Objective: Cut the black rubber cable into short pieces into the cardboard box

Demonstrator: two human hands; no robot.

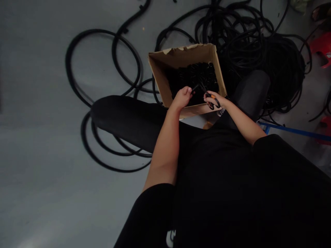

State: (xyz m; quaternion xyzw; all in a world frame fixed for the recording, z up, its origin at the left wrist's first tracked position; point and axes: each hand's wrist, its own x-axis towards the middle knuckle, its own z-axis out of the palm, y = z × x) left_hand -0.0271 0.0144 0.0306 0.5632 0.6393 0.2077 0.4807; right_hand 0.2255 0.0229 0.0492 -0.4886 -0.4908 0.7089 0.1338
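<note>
My left hand (182, 97) is closed in a pinch over the open cardboard box (161, 81). A small dark piece (194, 88) sticks out from its fingertips; its kind is too dark to tell. My right hand (216, 97) is wrapped round the black and orange handles of a pair of scissors (212, 102). Their blades point toward the box's inside, close to the dark piece, and I cannot tell whether they touch it. Many short black pieces (190, 73) lie heaped in the box.
A large tangle of black hose or cable (232, 41) covers the floor behind and right of the box. Loose loops (67, 62) spread to the left, some beside my leg (124, 119). A blue bar (294, 129) and red objects (322, 48) stand at the right.
</note>
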